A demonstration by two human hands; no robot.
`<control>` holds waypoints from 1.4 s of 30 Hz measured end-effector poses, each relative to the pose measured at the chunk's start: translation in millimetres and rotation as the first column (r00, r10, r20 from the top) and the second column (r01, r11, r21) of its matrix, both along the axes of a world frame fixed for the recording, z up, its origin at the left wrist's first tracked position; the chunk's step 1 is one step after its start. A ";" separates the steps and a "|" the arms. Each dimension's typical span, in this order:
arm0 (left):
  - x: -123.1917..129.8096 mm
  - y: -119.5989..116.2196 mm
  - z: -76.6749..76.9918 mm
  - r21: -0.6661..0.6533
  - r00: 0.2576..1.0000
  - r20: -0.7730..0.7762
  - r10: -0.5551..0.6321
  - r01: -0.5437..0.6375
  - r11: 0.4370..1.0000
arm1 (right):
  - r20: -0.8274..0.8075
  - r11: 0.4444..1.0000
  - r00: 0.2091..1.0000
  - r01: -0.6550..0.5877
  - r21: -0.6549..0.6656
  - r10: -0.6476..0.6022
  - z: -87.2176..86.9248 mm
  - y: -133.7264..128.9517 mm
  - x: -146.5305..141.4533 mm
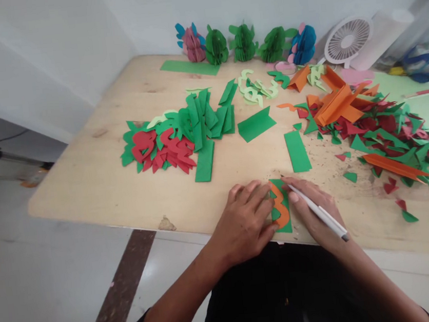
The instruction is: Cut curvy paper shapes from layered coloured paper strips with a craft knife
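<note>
At the table's near edge, my left hand (246,219) lies with its fingers stretched out, pressing on a wavy orange paper cutout (281,207). The cutout rests on a folded-looking green paper strip (288,225), whose left side is partly under my fingers. My right hand (315,209) is closed around a white pen (323,215). The pen's tip points away from me, just beyond the strip's far right corner; whether it touches anything I cannot tell. Another green paper piece (297,151) lies a little farther off, beside a folded green card (256,124).
Left of centre are piled green strips (202,118) and red cutouts (166,148). Orange folded paper (338,105) and scraps (389,130) heap up at right. Paper honeycomb figures (243,43) stand along the wall near a white fan (348,41). Pale green cutouts (253,92) lie mid-table.
</note>
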State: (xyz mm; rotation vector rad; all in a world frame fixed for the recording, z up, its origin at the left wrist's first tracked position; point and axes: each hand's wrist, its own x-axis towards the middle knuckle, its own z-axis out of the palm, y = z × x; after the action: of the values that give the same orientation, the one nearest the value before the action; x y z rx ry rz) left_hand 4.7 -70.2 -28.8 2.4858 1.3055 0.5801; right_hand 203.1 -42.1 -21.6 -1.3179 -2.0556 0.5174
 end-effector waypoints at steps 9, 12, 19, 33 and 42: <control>-1.1 0.4 -0.9 -0.003 1.000 0.006 -0.005 0.005 1.000 | 0.059 0.998 0.998 -0.034 0.050 0.032 -2.4 0.3 -1.6; -1.3 0.4 -1.4 -0.008 1.000 0.001 -0.010 0.010 1.000 | 0.066 0.998 0.997 -0.038 0.053 0.035 -2.4 0.5 -2.1; -1.3 0.3 -1.1 -0.005 1.000 -0.005 -0.009 0.009 1.000 | 0.061 0.998 0.997 -0.046 0.047 0.043 -2.5 0.0 -2.7; -1.1 0.7 -0.3 -0.018 1.000 0.002 -0.009 0.009 1.000 | -0.085 0.993 0.995 0.039 -0.109 -0.048 5.9 4.9 -2.8; -1.3 1.2 0.6 -0.033 1.000 -0.003 -0.014 0.014 0.999 | -0.121 0.972 0.983 0.109 -0.208 -0.136 15.9 10.6 -10.1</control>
State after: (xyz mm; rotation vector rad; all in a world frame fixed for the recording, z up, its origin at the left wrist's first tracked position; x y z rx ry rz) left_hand 3.3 -69.1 -28.1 2.4678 1.2876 0.5476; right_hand 192.9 -31.4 -5.7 -1.4735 -1.8365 0.7530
